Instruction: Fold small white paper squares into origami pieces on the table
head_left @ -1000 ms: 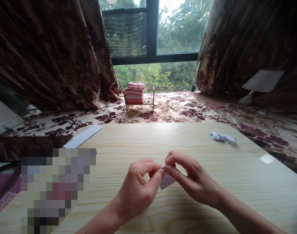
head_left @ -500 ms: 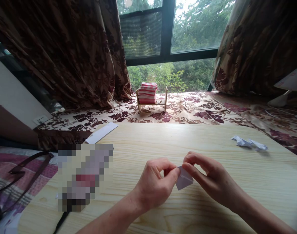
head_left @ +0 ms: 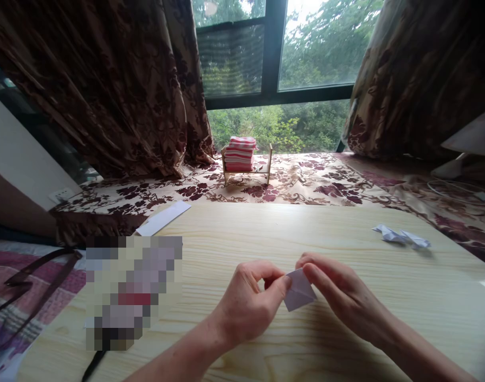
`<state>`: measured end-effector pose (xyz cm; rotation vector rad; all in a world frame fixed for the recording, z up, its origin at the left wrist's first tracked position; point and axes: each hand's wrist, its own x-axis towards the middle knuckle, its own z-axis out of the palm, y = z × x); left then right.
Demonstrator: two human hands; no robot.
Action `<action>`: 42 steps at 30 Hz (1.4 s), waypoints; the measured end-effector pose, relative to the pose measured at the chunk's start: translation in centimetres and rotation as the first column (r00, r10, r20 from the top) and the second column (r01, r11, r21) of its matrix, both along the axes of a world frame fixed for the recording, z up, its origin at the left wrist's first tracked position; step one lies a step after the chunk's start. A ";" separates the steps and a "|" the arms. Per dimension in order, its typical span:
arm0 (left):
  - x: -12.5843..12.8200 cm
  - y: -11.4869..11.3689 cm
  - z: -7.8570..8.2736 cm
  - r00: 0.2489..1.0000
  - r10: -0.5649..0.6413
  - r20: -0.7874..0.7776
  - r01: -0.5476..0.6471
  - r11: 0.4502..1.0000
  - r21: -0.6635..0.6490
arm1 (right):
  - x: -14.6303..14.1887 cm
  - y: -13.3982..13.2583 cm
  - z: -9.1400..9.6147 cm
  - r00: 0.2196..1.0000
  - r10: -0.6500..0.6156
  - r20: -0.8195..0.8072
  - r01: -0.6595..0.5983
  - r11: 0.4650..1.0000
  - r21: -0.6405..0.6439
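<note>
Near the tabletop (head_left: 234, 233)'s front edge, left hand (head_left: 246, 305) and right hand (head_left: 341, 294) pinch one small folded paper (head_left: 299, 290) (pale, creased, triangular) between fingers.

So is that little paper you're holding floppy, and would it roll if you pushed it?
The folded paper probably stays fairly stiff: its edges look crisp and straight. It seems very light, since the fingertips of the left hand and right hand alone pinch it. Flat and angular, it would likely slide, not roll.
</note>
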<state>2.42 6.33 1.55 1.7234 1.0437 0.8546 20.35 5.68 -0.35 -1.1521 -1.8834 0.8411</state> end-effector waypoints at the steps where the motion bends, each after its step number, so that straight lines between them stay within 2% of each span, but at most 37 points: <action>1: 0.0 0.0 0.0 1.000 -0.010 0.006 0.010 1.000 0.001 | -0.1 0.0 0.0 1.000 0.013 -0.002 -0.013 1.000 0.012; 6: 0.1 0.0 0.2 0.996 -0.067 0.066 0.068 0.998 -0.016 | -0.5 0.0 -0.3 1.000 -0.009 -0.010 0.010 0.995 0.097; 10: 0.3 0.1 -0.1 0.994 -0.018 0.104 0.032 0.991 -0.132 | -0.2 0.6 -0.6 0.992 -0.068 -0.104 0.064 0.997 -0.035; 13: 0.4 0.4 -0.4 0.988 0.067 0.140 -0.035 0.974 -0.222 | 0.1 0.8 -0.5 0.985 -0.072 -0.159 0.048 0.988 -0.148; 15: 0.4 0.6 -0.5 0.979 0.114 0.168 -0.071 0.966 -0.247 | 0.2 0.7 -0.4 0.988 -0.047 -0.148 0.023 0.986 -0.163; 19: 0.3 0.8 -0.6 0.967 0.173 0.188 -0.110 0.947 -0.303 | -0.2 0.4 -0.1 0.995 -0.031 -0.091 0.025 0.997 -0.069; 24: 0.2 0.7 -0.3 0.962 0.123 0.244 -0.035 0.941 -0.336 | -0.3 0.1 0.2 0.997 -0.002 -0.072 0.002 1.000 0.002; 29: 0.2 0.6 -0.4 0.966 0.098 0.239 -0.023 0.955 -0.296 | -0.1 0.1 0.0 0.999 0.015 -0.037 -0.013 0.999 0.051; 33: 0.0 0.7 -0.7 0.979 0.054 0.195 -0.011 0.977 -0.215 | -0.1 0.0 0.0 0.999 0.028 0.029 -0.032 0.985 0.168; 36: -0.1 0.8 -0.6 0.985 0.038 0.166 -0.015 0.991 -0.136 | -0.1 -0.1 0.2 1.000 0.018 0.009 -0.019 0.967 0.254; 39: 0.0 0.7 -0.3 0.993 0.032 0.110 -0.027 0.998 -0.051 | -0.1 -0.1 0.4 1.000 0.002 -0.007 0.000 0.958 0.288; 42: 0.3 0.5 -0.3 0.999 0.049 0.013 -0.050 0.992 0.115 | -0.1 0.0 0.4 1.000 -0.007 -0.011 0.009 0.958 0.286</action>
